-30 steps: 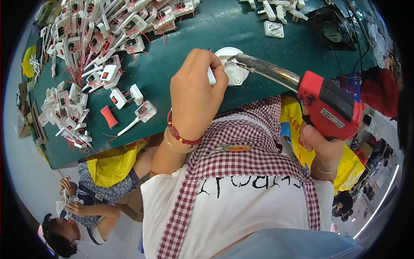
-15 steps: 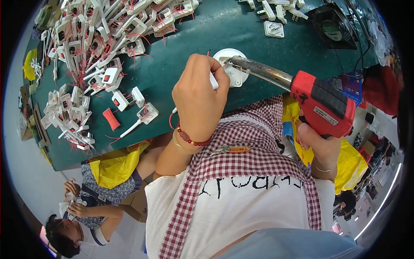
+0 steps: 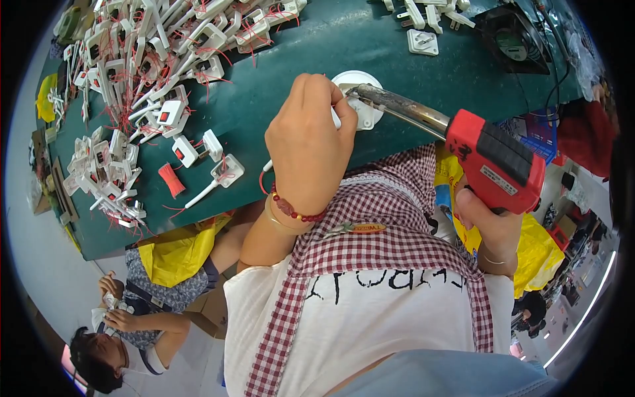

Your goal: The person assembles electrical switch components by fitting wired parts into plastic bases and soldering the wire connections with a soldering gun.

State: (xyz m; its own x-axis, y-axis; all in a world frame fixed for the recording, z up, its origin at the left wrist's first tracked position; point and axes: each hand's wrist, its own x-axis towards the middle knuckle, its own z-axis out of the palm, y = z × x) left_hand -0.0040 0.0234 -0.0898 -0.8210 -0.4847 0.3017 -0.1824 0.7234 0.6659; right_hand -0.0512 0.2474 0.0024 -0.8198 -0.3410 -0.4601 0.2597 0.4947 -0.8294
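Note:
My left hand [image 3: 307, 129] is closed in a pinch on a white plastic stem [image 3: 336, 118]. Below its wrist side a white end with a red wire pokes out; the palm hides the part between. My right hand [image 3: 486, 225] is wrapped around the handle of a red and black soldering gun [image 3: 496, 159]. The gun's dark, worn tip reaches left to my left fingertips, over a white round piece [image 3: 354, 76] with a squarish white plug part [image 3: 367, 118] on it. Exact contact at the tip is too small to tell.
White plastic parts with red wires [image 3: 165, 59] pile at the upper left, with a smaller heap [image 3: 106, 172] below. A red wire bundle [image 3: 171, 180] lies nearby. White plugs [image 3: 423, 43] and a black fan [image 3: 512, 43] are at the back right. A seated person [image 3: 145, 324] is lower left.
My left hand has shifted slightly up and right, along with the fingers at the tip. The round piece sits slightly farther right and lower. The soldering gun is almost still.

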